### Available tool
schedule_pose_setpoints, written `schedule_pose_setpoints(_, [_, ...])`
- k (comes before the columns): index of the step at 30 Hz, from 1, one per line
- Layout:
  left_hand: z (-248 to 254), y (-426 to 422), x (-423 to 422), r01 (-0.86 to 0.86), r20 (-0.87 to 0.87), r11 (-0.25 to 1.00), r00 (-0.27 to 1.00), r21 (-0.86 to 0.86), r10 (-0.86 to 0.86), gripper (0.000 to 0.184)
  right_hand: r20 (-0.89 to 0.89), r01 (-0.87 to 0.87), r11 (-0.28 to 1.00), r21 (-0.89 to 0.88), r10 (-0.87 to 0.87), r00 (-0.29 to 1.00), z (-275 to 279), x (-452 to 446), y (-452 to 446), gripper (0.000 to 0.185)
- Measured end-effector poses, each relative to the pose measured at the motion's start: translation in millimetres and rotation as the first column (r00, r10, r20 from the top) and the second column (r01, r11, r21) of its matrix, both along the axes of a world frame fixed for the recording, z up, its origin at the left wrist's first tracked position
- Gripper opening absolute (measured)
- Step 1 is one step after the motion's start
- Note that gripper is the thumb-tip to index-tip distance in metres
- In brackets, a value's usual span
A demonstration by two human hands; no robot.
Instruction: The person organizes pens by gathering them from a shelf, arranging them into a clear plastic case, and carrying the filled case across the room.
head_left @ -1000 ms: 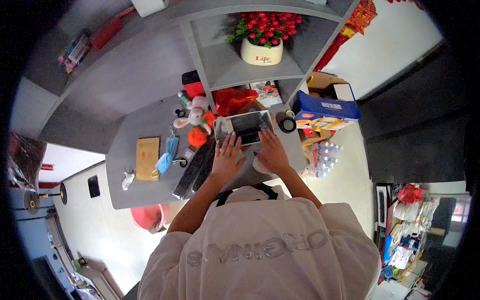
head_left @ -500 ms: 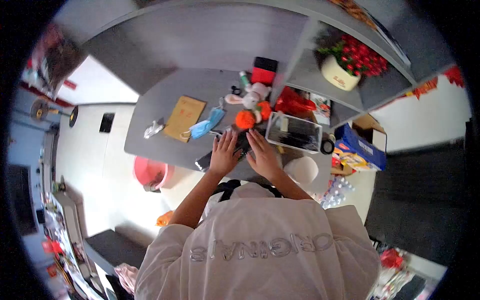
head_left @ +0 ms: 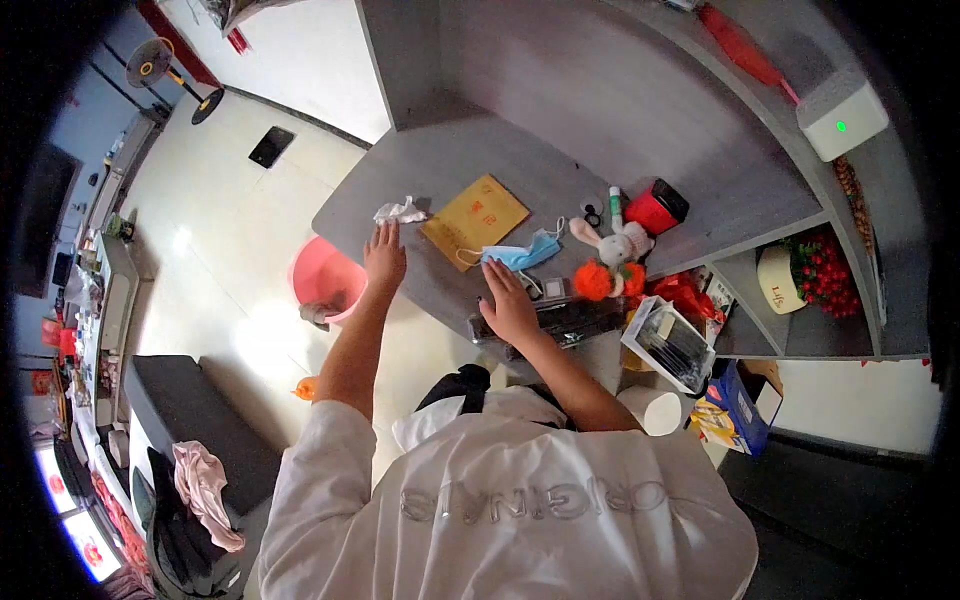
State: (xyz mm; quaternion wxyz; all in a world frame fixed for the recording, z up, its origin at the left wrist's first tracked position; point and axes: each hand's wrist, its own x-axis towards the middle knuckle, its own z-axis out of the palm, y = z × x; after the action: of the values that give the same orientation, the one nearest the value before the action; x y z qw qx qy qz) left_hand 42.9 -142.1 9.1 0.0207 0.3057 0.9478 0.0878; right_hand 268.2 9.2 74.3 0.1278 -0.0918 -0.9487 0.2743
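My left hand reaches over the desk's front edge with fingers stretched out, just short of a crumpled white tissue. Nothing shows in it. My right hand has its fingers extended at the lower edge of a blue face mask; whether they touch it I cannot tell. Behind the mask lies a brown paper envelope with red writing. A shiny black item rests along the desk edge to the right of my right hand. Beyond it sits a plush rabbit with orange pompoms.
A clear box with dark contents stands at the desk's right, near a white cylinder. A red and black box is behind the rabbit. Below the desk's left edge is a pink bucket. Shelves hold a flowerpot.
Both hands have left the black item and moved left, the left one to the tissue and the right one to the mask. The camera view has turned, shifting the desk's contents.
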Motion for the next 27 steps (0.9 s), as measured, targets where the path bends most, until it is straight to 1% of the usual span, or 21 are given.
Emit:
schedule_pose_setpoints(2, [1,2,-14,0.036,-0.085,0.999,0.996,-0.005,-0.036,0.063,0.022,0.02,1.0,0.002,-0.02,1.0,-5,-6,-2,0.062])
schedule_pose_setpoints(3, [1,4,-20,0.053,-0.093,0.998,0.994,0.044,-0.049,0.063,0.03,0.022,1.0,-0.007,-0.022,0.999,-6,-10,-1,0.062])
schedule_pose_setpoints(5, [3,10,-32,0.057,-0.091,0.998,0.994,0.017,-0.055,0.06,0.041,0.024,1.0,-0.018,-0.023,0.999,-6,-16,4,0.062])
schedule_pose_setpoints(8, [-1,18,-48,0.056,-0.085,0.998,0.995,-0.03,-0.058,0.052,0.053,0.033,0.999,0.042,-0.035,0.998,-5,-24,10,0.062])
schedule_pose_setpoints(9, [-4,20,-52,0.055,-0.081,0.997,0.995,-0.048,-0.059,0.049,0.058,0.037,0.999,0.036,-0.039,0.998,-5,-24,11,0.062])
schedule_pose_setpoints(12, [-6,25,-57,0.03,0.071,0.999,0.997,-0.038,-0.027,0.035,0.064,0.057,0.998,0.018,-0.058,0.996,-5,-18,13,0.061])
schedule_pose_setpoints(15, [-6,33,-44,0.008,0.076,0.995,0.997,0.1,-0.016,0.027,0.04,0.087,0.996,0.005,-0.087,0.995,-6,-2,18,0.06])
schedule_pose_setpoints(17, [17,49,-11,-0.018,0.118,0.932,0.993,0.362,-0.027,0.024,0.021,0.12,0.993,-0.017,-0.12,0.993,8,11,25,0.06])
schedule_pose_setpoints(18, [30,61,10,-0.028,0.143,0.876,0.989,0.481,-0.047,0.023,-0.027,0.154,0.988,-0.023,-0.154,0.988,13,18,30,0.06])
schedule_pose_setpoints(19, [38,73,28,-0.004,0.176,0.846,0.979,0.533,-0.106,0.015,-0.071,0.191,0.981,-0.031,-0.193,0.979,18,26,35,0.059])
schedule_pose_setpoints(20, [44,85,52,-0.067,0.326,0.772,0.927,0.632,-0.186,0.014,-0.113,0.23,0.972,-0.04,-0.233,0.966,29,34,38,0.059])
schedule_pose_setpoints(21, [50,98,78,-0.153,0.457,0.693,0.845,0.704,-0.278,0.014,-0.106,0.276,0.959,-0.059,-0.281,0.954,42,45,43,0.057])
schedule_pose_setpoints(22, [54,110,103,-0.259,0.565,0.615,0.734,0.745,-0.376,0.014,-0.116,0.334,0.941,-0.049,-0.338,0.934,51,57,48,0.057])
schedule_pose_setpoints(24, [49,134,149,-0.18,0.501,0.584,0.738,0.792,-0.451,0.018,-0.144,0.438,0.899,-0.027,-0.437,0.888,63,86,63,0.056])
schedule_pose_setpoints(25, [66,143,172,-0.126,0.466,0.564,0.72,0.816,-0.514,0.02,-0.185,0.5,0.866,-0.004,-0.492,0.851,67,102,72,0.055])
schedule_pose_setpoints(26, [88,150,194,-0.073,0.431,0.541,0.698,0.838,-0.572,0.022,-0.133,0.582,0.811,-0.058,-0.584,0.801,83,119,77,0.056])
schedule_pose_setpoints(27, [96,159,213,0.011,0.377,0.52,0.676,0.854,-0.634,0.029,-0.111,0.674,0.739,-0.012,-0.671,0.733,87,140,83,0.055])
